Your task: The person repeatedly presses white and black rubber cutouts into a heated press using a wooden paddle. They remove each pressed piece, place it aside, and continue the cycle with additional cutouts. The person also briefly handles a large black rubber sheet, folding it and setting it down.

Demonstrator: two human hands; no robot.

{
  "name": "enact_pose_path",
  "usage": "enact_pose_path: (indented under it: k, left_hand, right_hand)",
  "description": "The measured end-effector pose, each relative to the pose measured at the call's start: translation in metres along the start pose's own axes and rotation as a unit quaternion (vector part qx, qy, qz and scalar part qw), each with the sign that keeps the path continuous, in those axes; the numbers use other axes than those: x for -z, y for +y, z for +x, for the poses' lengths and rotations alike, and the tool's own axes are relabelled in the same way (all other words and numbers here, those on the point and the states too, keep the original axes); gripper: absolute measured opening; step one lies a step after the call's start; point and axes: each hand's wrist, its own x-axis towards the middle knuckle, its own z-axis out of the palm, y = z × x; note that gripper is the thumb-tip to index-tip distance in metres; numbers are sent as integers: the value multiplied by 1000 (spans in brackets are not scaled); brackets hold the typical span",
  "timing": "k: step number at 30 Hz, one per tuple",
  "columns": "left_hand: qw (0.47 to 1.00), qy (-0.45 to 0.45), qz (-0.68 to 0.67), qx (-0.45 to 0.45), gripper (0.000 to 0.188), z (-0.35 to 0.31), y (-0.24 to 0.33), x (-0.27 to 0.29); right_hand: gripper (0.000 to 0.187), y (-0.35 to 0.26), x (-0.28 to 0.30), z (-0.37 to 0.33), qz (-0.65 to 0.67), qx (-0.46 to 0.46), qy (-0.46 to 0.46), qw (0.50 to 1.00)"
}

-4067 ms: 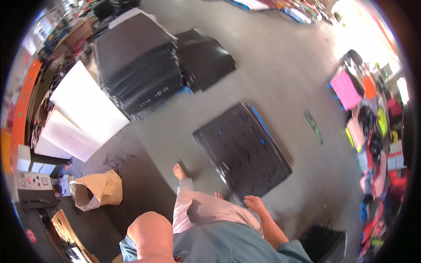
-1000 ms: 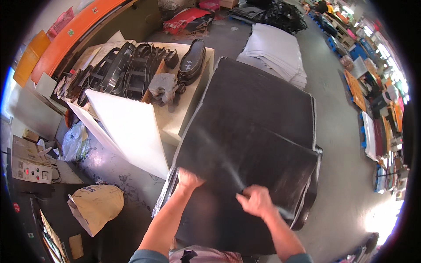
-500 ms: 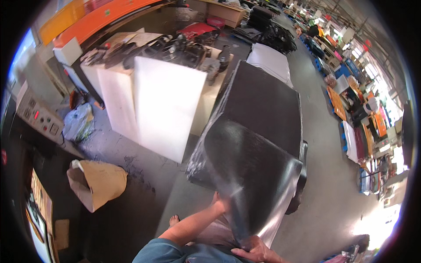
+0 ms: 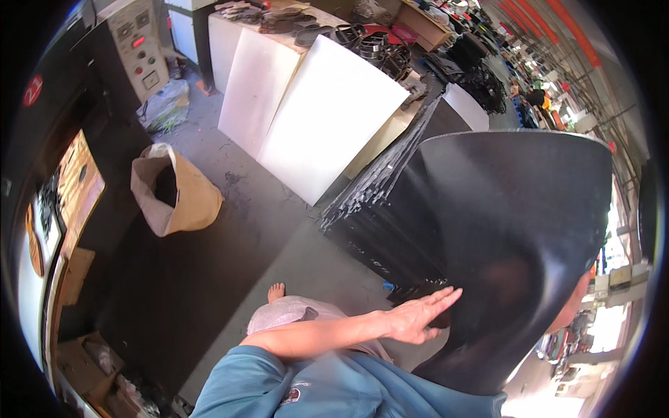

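A large, glossy black sheet point(image 4: 516, 202) rises curved in front of me, its near end hanging down by my shirt. My left hand point(image 4: 421, 317) is open beside the sheet's left edge, fingers stretched out flat. Its fingertips overlap the sheet in the view; whether they touch it I cannot tell. At the right edge a strip of skin from my right hand or forearm point(image 4: 573, 305) shows behind the sheet, and the fingers are hidden. Under and behind the raised sheet stands a thick stack of black sheets point(image 4: 390, 216) with rough, whitish-flecked edges.
White panels point(image 4: 334, 104) lean against a table with dark strap-like pieces point(image 4: 376, 45) left of the stack. An open brown sack point(image 4: 188, 195) stands on the floor at left. Beyond it are a control box point(image 4: 139, 49) with buttons and a dark machine point(image 4: 104, 83).
The black sheet has been lifted and curled up to the right. My left hand has left the sheet's near edge and opened. My right hand has gone behind the sheet. The view has turned left.
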Motion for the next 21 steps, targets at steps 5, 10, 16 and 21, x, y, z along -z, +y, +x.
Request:
enact_pose_path:
  k: [5, 10, 16, 21]
  left_hand:
    - [994, -110, -25, -3, 119, -46, 42, -42]
    - [994, 80, -52, -53, 93, -74, 57, -75]
    - [971, 144, -171, -83, 70, -128, 86, -65]
    - [955, 232, -65, -173, 49, -194, 132, -65]
  right_hand:
    - [43, 16, -19, 91, 18, 87, 61, 994]
    - [42, 4, -24, 107, 31, 138, 108, 984]
    - [42, -69, -6, 77, 46, 234, 197, 951]
    - [42, -163, -3, 23, 74, 307, 248, 916]
